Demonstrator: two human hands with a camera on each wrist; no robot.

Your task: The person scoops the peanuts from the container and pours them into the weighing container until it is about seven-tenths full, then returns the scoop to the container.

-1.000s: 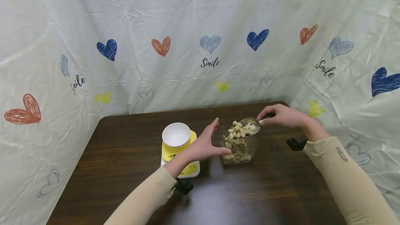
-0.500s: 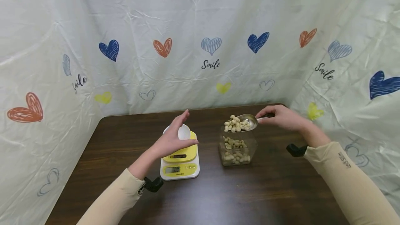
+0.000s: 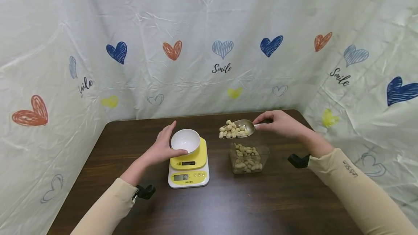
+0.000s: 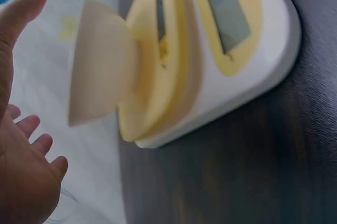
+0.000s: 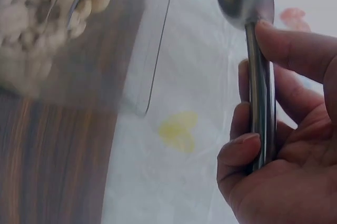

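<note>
My right hand grips the handle of a metal scoop, its fingers curled round it in the right wrist view. Pale peanuts in their shells are heaped in the scoop, which hangs above and left of a clear plastic container with more peanuts inside. On the left, my left hand is spread beside a small white bowl, thumb and fingers wide apart. The bowl stands on the yellow platform of a kitchen scale, whose display reads 0.0. In the left wrist view, a gap shows between hand and bowl.
A dark wooden table bears everything. Behind it and at both sides hangs a white curtain printed with hearts and "Smile". The table's back edge lies a short way beyond the scale and container.
My left hand has moved left from the container to the bowl. My right hand has lifted the loaded scoop out of the container and carried it left, toward the scale.
</note>
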